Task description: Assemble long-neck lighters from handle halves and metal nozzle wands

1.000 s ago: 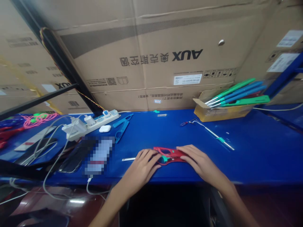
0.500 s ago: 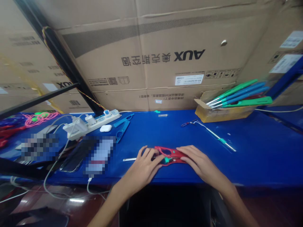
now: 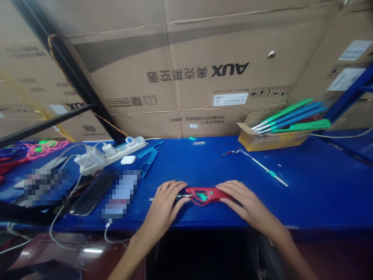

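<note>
Low over the front of the blue table, a red lighter (image 3: 214, 194) with a long metal barrel and a green trigger lies level between my hands. My right hand (image 3: 240, 196) is closed round the rear end of its red handle. My left hand (image 3: 169, 200) is closed on the barrel, just left of the trigger guard; its fingers cover most of the metal. The barrel's tip shows past the left hand. Farther right, a loose lighter barrel (image 3: 264, 166) with a green piece and wires rests on the table.
A cardboard box (image 3: 271, 144) of green and blue lighters stands at the back right. Blue shell halves (image 3: 149, 158), a white earphone case (image 3: 128, 160), a power strip (image 3: 116, 155) and phones lie left. A small clear tube (image 3: 199, 143) lies near the cardboard wall (image 3: 186, 50).
My left hand has slid left from the red body onto the barrel. The red handle now looks closed over the inner parts that showed before, and the trigger sits inside its guard.
</note>
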Tool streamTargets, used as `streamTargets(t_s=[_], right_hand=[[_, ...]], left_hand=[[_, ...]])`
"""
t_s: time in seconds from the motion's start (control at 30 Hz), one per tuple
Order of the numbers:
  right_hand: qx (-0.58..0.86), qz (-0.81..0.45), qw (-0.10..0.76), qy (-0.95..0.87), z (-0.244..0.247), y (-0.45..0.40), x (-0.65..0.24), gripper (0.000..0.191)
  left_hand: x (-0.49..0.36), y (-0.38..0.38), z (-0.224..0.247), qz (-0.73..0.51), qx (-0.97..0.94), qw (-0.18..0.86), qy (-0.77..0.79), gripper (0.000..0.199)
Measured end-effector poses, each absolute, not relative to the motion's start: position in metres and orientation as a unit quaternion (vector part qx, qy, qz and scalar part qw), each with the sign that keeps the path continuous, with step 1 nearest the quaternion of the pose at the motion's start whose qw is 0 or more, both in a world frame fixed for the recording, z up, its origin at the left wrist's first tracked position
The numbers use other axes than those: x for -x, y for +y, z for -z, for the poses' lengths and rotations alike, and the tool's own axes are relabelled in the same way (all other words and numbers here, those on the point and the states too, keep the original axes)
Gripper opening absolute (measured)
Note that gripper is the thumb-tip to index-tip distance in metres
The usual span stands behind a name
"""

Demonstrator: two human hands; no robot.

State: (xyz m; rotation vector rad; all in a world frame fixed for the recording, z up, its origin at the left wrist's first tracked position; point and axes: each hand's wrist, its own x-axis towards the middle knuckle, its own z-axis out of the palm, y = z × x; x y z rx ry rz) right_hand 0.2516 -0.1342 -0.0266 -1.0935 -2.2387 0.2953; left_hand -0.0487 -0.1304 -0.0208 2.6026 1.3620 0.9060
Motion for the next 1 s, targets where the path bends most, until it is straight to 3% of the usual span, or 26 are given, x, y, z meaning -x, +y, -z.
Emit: streamTargets(t_s=[0.53,1.0], right_hand=[[0.422,-0.124,0.264,-0.858,0.0301,-0.1338,-0.2517,0.033],[0.411,-0.097,0.280,-0.862,0.0283,-0.1334,-0.2486,0.031]], left_hand=[[0.0478,-0.1287,0.0238,-0.296,-0.852,0.071,0.426,0.021],[0.0466,-0.1286,0.0253,-0.288,-0.851,0.084,0.432,0.021]])
